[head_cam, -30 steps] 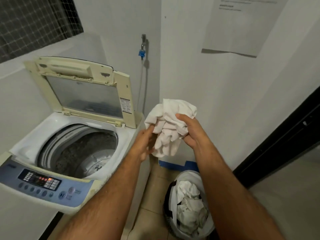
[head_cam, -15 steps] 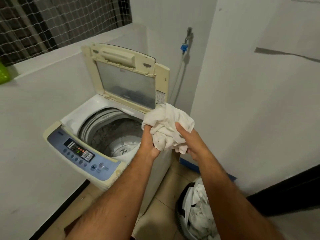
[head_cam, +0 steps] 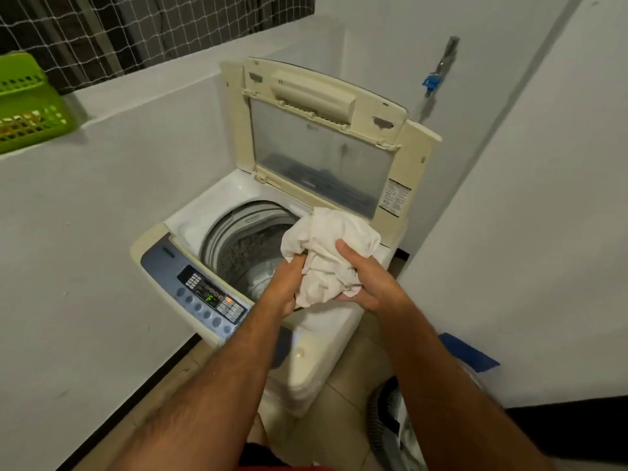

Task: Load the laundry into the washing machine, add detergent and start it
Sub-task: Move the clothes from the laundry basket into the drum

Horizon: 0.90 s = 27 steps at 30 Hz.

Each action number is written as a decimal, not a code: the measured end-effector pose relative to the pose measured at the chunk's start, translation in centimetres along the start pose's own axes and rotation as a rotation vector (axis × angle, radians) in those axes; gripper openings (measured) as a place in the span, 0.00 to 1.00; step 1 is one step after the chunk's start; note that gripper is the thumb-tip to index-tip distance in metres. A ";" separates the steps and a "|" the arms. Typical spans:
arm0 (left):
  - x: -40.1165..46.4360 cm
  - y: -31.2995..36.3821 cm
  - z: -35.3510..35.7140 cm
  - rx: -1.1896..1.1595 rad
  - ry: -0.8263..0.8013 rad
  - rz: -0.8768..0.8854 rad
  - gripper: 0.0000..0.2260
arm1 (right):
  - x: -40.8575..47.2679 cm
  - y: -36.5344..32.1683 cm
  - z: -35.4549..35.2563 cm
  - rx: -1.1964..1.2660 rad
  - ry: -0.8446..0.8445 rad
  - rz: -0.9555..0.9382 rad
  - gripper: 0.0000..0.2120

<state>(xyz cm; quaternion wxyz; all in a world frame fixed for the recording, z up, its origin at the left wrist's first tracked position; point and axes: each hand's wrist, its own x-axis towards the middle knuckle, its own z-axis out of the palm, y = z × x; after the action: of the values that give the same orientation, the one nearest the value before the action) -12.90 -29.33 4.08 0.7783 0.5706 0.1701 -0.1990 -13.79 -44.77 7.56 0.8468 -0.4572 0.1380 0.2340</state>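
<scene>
**Bare white laundry corner, netted window up left**

I see plain white walls (head_cam: 530, 198) on 3 sides. Far left of my hands, a green basket (head_cam: 29, 100) sits on a white ledge (head_cam: 146, 79) beneath a netted window (head_cam: 153, 25). Beige floor tiles (head_cam: 343, 402) lie below them. Blue tape (head_cam: 470, 355) marks the wall at lower right.

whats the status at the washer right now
Both hands, left and right, shut on white cloth bundle. Bundle over drum rim. Lid up, nothing in the way.
</scene>
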 end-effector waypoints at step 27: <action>9.0 8.6 -18.5 0.072 0.219 -0.230 0.21 | 20.9 10.3 9.2 -0.162 0.751 0.185 0.33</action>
<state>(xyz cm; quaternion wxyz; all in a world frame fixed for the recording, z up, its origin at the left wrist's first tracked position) -1.55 -10.40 1.34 0.7062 0.5933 0.3109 -0.2292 -1.17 -26.54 -4.07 0.6741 -0.5618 0.4599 0.1360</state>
